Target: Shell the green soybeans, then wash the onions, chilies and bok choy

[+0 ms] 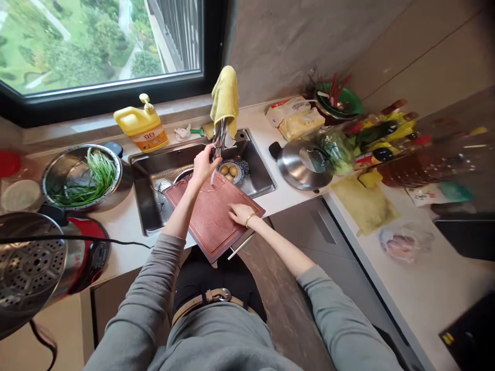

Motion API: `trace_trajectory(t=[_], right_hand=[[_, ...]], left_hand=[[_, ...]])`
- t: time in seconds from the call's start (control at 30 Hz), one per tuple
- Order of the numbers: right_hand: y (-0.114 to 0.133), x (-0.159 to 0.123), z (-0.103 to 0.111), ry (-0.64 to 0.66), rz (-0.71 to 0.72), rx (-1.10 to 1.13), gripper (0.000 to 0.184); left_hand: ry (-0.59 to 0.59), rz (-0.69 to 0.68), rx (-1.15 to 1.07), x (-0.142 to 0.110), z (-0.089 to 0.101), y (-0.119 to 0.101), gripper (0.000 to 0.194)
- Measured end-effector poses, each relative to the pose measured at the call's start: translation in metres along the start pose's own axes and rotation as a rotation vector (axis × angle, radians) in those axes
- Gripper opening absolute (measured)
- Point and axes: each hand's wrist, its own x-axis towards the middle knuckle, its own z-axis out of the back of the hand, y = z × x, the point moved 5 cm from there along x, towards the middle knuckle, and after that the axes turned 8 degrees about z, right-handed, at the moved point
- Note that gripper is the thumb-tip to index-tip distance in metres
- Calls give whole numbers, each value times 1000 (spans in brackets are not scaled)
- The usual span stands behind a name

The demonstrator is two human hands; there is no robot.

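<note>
A reddish-brown cutting board point(216, 216) lies tilted across the front rim of the steel sink point(149, 208), its near corner jutting out past the counter. Water runs from the faucet point(219, 138) onto its far end, where the surface is wet. My left hand point(204, 164) grips the faucet's spout, fingers wrapped round it. A yellow cloth point(225, 98) drapes over the faucet's top. With fingers spread, my right hand point(240, 213) lies on the board's face near its right edge. Behind the board, a patterned bowl point(244, 167) in the sink holds several round brownish items point(229, 171).
Left of the sink stand a colander of green stalks point(98, 172) and a yellow detergent jug point(142, 126). A lidded pot point(303, 165) is on the right, beside bagged vegetables point(338, 149). Bagged meat point(402, 245) lies on the right counter. A black cord point(116, 239) crosses the left side.
</note>
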Motion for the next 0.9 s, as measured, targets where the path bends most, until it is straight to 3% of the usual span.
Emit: trace_trajectory(t=[0.1,0.13,0.27,0.33,0.4,0.47,0.53,0.6,0.67,0.77,0.83,0.9], right_hand=[[8,28,-7,-54,203,-85,63],[10,33,-15,-38,257,-95,64],[10,45,-42,58,477,-87,61],[10,61,-44,127,724,-69,60],[5,94,-37,177,877,-55,58],[-6,146,-26,139,776,-62,57],[-16,200,-18,55,471,-73,58],[-12,227,-23,-2,214,-82,59],[10,222,-39,-15,225,-86,59],[41,168,-66,43,615,-69,61],[34,130,-70,101,803,-63,62],[7,119,-59,163,847,-76,60]], left_hand=[[3,45,48,-36,-8,20,58],[9,129,129,-56,-11,34,57],[-27,683,558,-162,-22,101,58],[-27,725,639,-199,-28,117,58],[-36,688,648,-217,-34,124,57],[-51,656,615,-221,-37,129,57],[-71,647,557,-220,-37,134,57],[-113,649,483,-220,-36,140,56],[-184,667,399,-224,-33,147,57],[-254,681,306,-230,-32,152,59],[-245,675,300,-232,-33,152,62],[-221,674,323,-231,-34,150,64]])
